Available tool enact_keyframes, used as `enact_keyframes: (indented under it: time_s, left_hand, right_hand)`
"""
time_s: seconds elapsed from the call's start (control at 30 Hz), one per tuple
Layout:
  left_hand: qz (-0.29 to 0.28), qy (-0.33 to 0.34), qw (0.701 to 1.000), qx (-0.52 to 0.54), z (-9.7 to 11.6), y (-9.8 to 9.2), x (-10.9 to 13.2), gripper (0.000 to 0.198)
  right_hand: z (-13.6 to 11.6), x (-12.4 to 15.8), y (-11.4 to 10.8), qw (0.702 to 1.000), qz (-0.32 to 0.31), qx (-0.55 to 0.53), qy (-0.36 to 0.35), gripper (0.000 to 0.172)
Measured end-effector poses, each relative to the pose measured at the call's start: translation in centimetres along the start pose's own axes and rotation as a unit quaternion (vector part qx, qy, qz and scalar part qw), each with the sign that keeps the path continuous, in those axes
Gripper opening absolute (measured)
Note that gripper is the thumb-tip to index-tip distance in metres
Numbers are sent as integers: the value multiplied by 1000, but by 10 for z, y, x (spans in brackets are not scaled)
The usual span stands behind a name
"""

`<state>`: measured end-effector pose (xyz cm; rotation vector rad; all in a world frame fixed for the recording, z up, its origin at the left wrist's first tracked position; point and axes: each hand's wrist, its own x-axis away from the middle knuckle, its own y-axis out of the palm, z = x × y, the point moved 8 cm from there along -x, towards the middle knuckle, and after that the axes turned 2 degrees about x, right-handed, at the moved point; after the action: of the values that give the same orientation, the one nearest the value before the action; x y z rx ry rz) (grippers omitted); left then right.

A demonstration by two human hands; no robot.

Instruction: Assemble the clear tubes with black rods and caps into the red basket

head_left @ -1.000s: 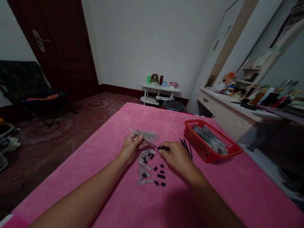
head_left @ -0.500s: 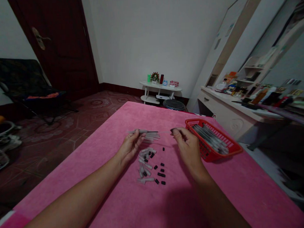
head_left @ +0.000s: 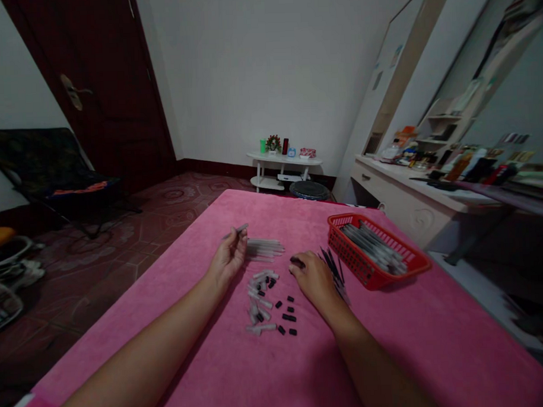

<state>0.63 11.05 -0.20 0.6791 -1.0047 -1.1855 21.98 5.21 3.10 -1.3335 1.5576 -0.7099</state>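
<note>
My left hand pinches a slim grey pen tube, raised at the left end of a row of clear pen barrels. Low over the cloth, my right hand has thumb and fingertips closed around a small black piece, partly hidden by the fingers. Thin black-tipped rods lie just beyond that hand, some covered by it. Between my arms are a loose pile of whitish translucent caps and several short black plugs.
A red plastic basket full of grey pen parts stands at the right on the pink cloth. Behind the table are a round dark stool and a small white shelf. A cluttered dressing table flanks the right side.
My right hand has come down and slightly left, away from the basket, uncovering the black-tipped rods. My left hand has drawn a little left with its tube, now tilted up. The view has shifted slightly.
</note>
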Motion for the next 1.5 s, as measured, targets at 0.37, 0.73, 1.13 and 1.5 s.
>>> enact_keyframes:
  time_s: [0.37, 0.73, 1.13, 1.5]
  left_hand:
    - [-47, 0, 999, -3, -30, 21, -13, 17]
    - [-137, 8, 986, -91, -42, 18, -11, 16]
    - [-146, 40, 980, -131, -43, 16, -15, 27]
    - [-149, 45, 978, -135, -43, 18, -12, 33]
  right_hand:
    - [-1, 3, 14, 1000, -3, -15, -5, 6]
    - [-4, -50, 10, 803, 54, -578, 135, 31]
    - [-5, -53, -6, 883, 93, -457, 56, 21]
    - [-19, -52, -24, 908, 119, -401, -5, 13]
